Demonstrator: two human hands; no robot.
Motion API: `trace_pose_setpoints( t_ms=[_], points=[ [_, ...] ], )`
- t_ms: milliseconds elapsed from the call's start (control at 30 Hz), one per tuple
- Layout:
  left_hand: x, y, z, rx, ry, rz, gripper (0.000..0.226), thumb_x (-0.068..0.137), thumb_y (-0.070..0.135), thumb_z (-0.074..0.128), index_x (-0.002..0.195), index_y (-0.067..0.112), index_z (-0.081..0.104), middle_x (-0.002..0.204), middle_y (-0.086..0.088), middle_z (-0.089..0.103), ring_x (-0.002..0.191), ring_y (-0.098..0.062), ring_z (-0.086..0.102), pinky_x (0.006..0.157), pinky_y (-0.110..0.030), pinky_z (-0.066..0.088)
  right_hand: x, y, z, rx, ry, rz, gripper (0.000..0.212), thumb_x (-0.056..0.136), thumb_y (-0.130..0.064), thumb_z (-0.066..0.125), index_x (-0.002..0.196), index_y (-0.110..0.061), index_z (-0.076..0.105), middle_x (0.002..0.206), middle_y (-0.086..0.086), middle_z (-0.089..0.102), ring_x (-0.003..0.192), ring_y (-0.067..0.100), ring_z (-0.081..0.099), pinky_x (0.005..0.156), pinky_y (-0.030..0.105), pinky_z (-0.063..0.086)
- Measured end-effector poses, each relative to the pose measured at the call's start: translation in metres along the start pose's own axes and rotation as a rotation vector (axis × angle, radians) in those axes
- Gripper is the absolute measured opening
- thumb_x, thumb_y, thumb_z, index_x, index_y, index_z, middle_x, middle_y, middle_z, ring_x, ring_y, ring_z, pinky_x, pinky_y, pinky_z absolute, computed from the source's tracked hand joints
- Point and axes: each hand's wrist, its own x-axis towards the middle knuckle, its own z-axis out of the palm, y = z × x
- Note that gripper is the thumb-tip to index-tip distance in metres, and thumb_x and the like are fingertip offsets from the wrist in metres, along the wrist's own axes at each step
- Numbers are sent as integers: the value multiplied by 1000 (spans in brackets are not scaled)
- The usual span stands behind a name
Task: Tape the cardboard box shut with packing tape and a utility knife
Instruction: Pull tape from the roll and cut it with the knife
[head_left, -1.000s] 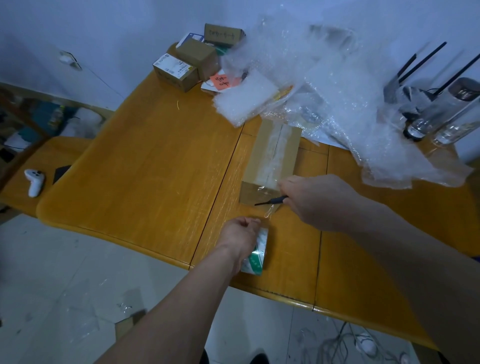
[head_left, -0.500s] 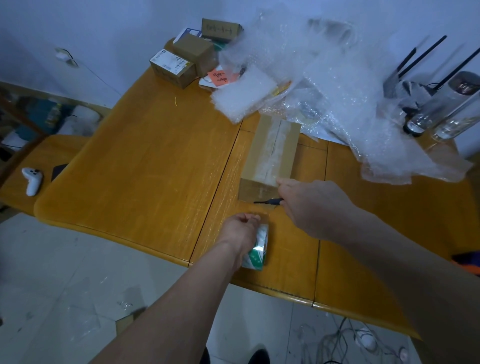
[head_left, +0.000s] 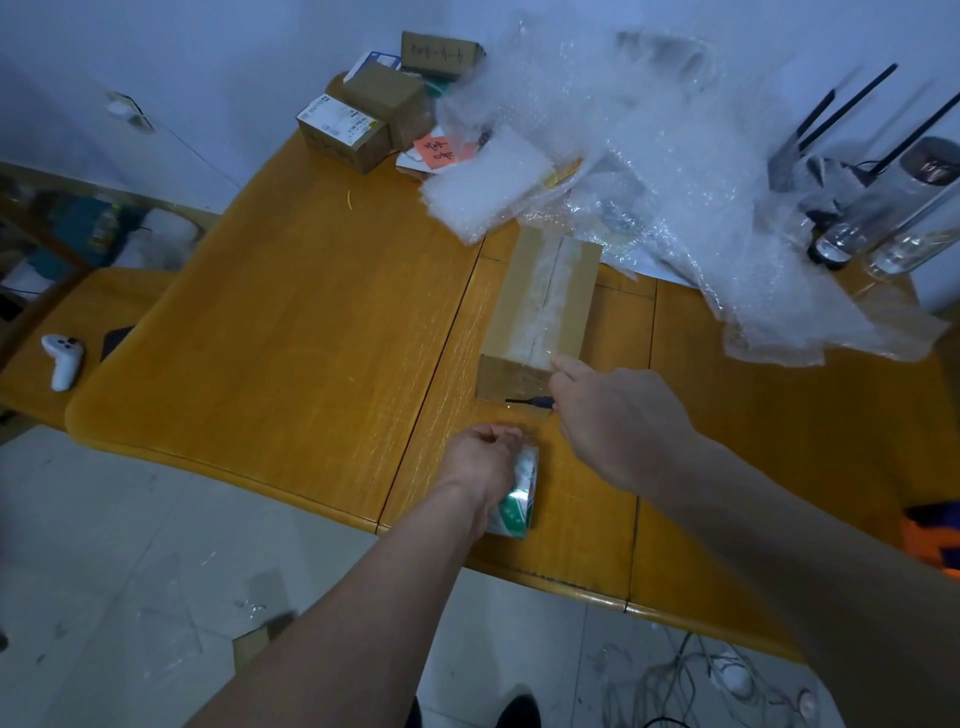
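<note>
1 cardboard box (head_left: 540, 306) taped shut, contents hidden

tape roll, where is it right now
In the head view the tape roll sits low and centre near the table's front edge, gripped by the left hand, just in front of the cardboard box.

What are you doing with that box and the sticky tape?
A person is taping a cardboard box shut on a wooden table. Clear tape already runs along the top of the box. The left hand holds the tape roll near the table's front edge, and the right hand holds a utility knife at the near end of the box, seemingly about to cut the tape free. Bubble wrap lies piled behind.
</note>
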Motion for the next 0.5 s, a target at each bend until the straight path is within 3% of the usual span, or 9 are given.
trace_pose_setpoints(
  t_ms=[167, 300, 400, 500],
  points=[
    [-3, 1, 2, 12, 9, 4, 12, 101, 32, 61, 99, 25, 71, 105, -9, 77, 98, -31, 74, 93, -49, 61, 1, -10, -12, -66, -102, 44, 18, 98, -5, 44, 92, -10, 61, 151, 13, 52, 41, 12, 31, 45, 28, 37],
    [-4, 1, 4, 21, 26, 9, 14, 102, 31, 60, 95, 25, 70, 104, -9, 77, 101, -32, 74, 95, -51, 60, 2, -16, -22, -85, -160, 59, 19, 100, -5, 40, 85, -13, 48, 140, 12, 55, 44, 12, 33, 47, 28, 34],
    [-3, 0, 3, 19, 37, 15, 13, 102, 29, 61, 93, 24, 70, 103, -10, 77, 100, -34, 74, 93, -51, 61, 2, -16, -24, -121, -188, 47, 23, 101, -6, 38, 85, -12, 54, 159, 17, 40, 42, 14, 33, 42, 28, 28],
    [-4, -1, 2, 17, 42, 2, 13, 102, 29, 59, 98, 24, 71, 104, -9, 76, 99, -32, 74, 94, -51, 61, 1, -12, -23, -160, -218, 20, 26, 99, -1, 41, 76, -12, 49, 167, 15, 25, 41, 15, 34, 40, 29, 27]
  ],
)
